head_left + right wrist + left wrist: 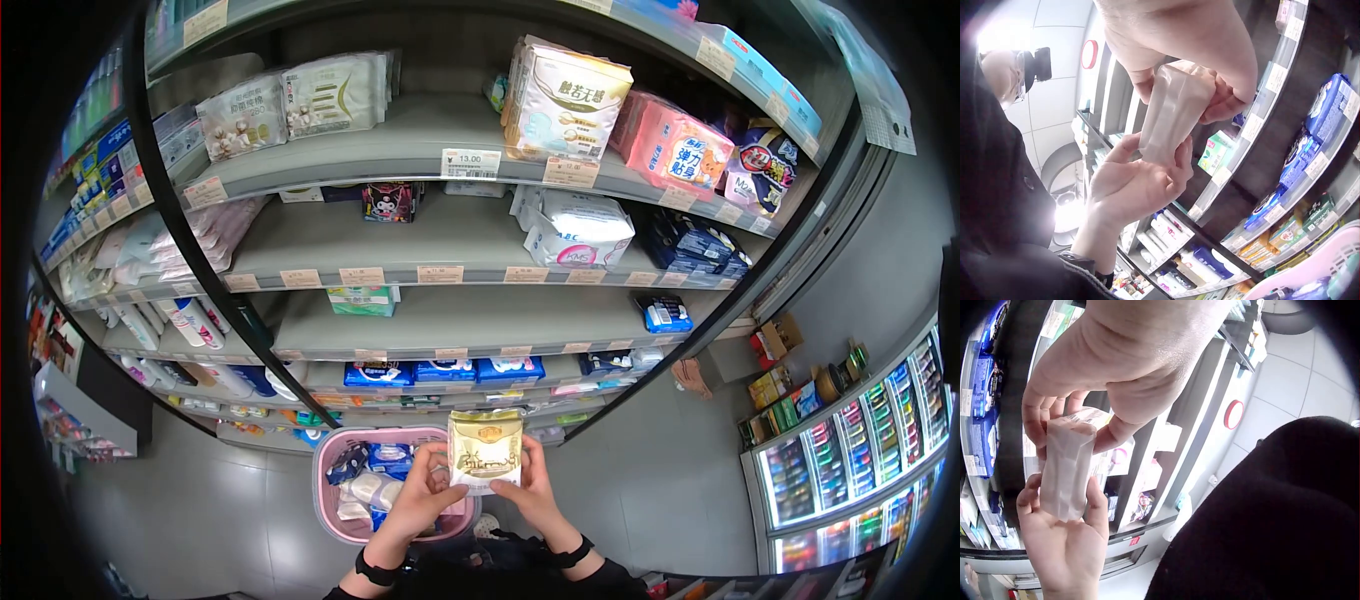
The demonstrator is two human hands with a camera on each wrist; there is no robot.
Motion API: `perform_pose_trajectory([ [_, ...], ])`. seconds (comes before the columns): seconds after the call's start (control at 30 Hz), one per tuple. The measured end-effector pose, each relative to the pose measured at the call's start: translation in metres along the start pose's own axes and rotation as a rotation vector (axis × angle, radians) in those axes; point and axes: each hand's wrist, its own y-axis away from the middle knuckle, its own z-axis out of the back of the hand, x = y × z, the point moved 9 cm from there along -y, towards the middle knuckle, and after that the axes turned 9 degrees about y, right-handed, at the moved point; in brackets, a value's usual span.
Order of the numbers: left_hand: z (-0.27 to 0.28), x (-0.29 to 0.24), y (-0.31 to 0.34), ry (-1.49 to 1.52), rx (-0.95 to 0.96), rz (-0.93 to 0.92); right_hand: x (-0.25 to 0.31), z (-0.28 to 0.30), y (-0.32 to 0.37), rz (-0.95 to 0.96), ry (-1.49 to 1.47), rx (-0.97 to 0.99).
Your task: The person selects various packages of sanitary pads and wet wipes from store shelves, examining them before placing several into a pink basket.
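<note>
A white and gold packet (486, 450) is held upright between both hands in front of the shelves. The left hand (422, 500) grips its left side, thumb on the lower front. On the right side the right hand (532, 490) grips it the same way, thumb near the bottom edge. Both wrist views show the packet's pale folded end, in the left wrist view (1067, 469) and the right wrist view (1172, 115), with fingers and thumbs pinching its two sides. Just behind and left of the hands stands a pink basket (325, 490) holding blue and white packets.
Grey shelves (440, 320) with price tags carry packets, among them a white one (580, 235) and blue ones (445, 370). A black upright post (195, 240) crosses the left side. Lit drinks coolers (850, 450) stand at the right, boxes (800, 395) behind them.
</note>
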Motion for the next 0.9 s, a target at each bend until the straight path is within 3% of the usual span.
perform_pose_trajectory([
  [0.3,0.008,-0.004,0.002,-0.061,-0.076,-0.046,0.000,-0.004,-0.001,0.044,0.016,-0.041],
  [0.4,0.002,-0.021,0.002,-0.378,-0.076,-0.195,0.010,-0.012,-0.001,0.087,0.085,-0.054],
  [0.5,-0.008,-0.040,0.007,-0.461,-0.135,-0.253,0.012,-0.027,0.005,0.185,0.446,0.089],
  [0.6,0.004,-0.052,0.004,-0.507,-0.166,-0.290,0.022,-0.043,0.010,0.226,0.435,0.208],
  [0.73,0.019,-0.112,0.001,-0.656,-0.261,-0.445,0.025,-0.033,0.011,0.212,0.420,0.184],
  [0.9,0.019,-0.249,-0.004,-0.787,-0.403,-0.732,0.025,-0.001,0.021,0.226,0.422,0.135],
])
